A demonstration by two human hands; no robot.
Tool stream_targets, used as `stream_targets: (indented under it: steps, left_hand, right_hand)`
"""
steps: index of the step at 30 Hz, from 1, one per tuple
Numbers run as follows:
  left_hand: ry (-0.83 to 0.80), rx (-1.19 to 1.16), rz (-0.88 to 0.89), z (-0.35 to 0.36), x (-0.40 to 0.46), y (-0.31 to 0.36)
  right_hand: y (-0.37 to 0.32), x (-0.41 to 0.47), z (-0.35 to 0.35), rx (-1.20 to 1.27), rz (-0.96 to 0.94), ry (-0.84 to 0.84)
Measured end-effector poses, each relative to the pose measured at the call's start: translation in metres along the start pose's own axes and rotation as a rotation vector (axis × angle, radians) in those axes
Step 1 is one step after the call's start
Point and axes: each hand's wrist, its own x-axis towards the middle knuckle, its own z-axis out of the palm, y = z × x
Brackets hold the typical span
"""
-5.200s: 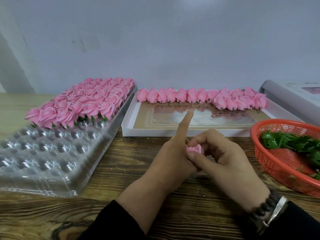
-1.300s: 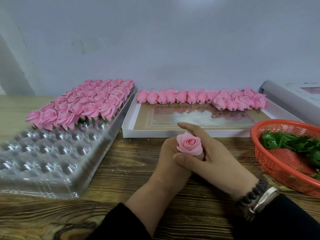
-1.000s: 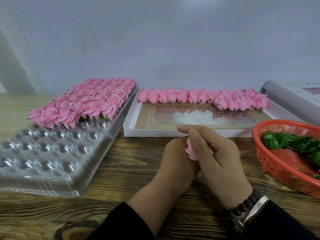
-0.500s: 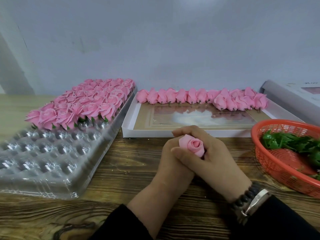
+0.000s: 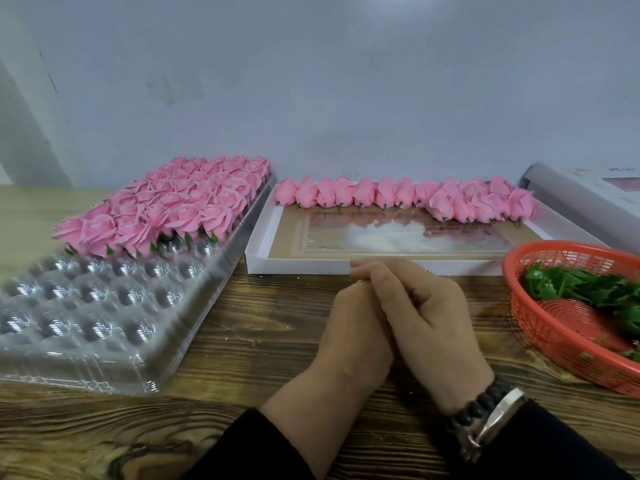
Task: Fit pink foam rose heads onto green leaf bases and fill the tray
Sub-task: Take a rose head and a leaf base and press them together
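Note:
My left hand (image 5: 349,327) and my right hand (image 5: 429,317) are pressed together over the wooden table, in front of the white box. The right hand's fingers wrap over the left hand's fingers. The pink rose they hold is hidden between them. The clear plastic tray (image 5: 104,327) lies at the left; finished pink roses (image 5: 180,206) with green bases fill its far half, and the near cups are bare. Loose rose heads (image 5: 398,195) line the back of the white box (image 5: 294,265). Green leaf bases (image 5: 588,289) lie in the red basket (image 5: 554,327) at the right.
A white box lid or carton (image 5: 588,195) leans at the far right behind the basket. A grey wall runs close behind the table. Bare wood shows between the tray and my hands.
Half a second ago the pink rose stood up between my fingers; now the right hand has closed over it and it is out of sight. The hands stay in the same spot.

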Motion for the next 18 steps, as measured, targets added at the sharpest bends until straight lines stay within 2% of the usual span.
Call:
stream_targets:
  steps: [2,6,8,10,13,18]
  left_hand:
    - [-0.045,-0.014,0.011,0.0,0.0,0.002]
    - [-0.305,-0.094,-0.06,-0.004,0.004,0.009]
    - [-0.402,-0.149,-0.169,-0.008,0.001,0.012]
    - [-0.474,-0.158,-0.265,-0.01,-0.002,0.011]
    - [-0.444,-0.097,-0.245,-0.014,-0.002,0.012]
    - [-0.186,-0.165,-0.141,-0.016,0.004,0.007]
  right_hand:
    - [0.001,0.002,-0.001,-0.075,-0.012,-0.043]
    - [0.0,0.006,-0.014,-0.094,0.034,-0.222]
    - [-0.001,0.005,-0.018,-0.073,0.122,-0.35]
    - [-0.002,0.004,-0.019,-0.087,0.129,-0.427]
    - [-0.004,0.004,-0.02,-0.044,0.139,-0.458]
    - [0.004,0.005,-0.023,-0.018,0.122,-0.343]
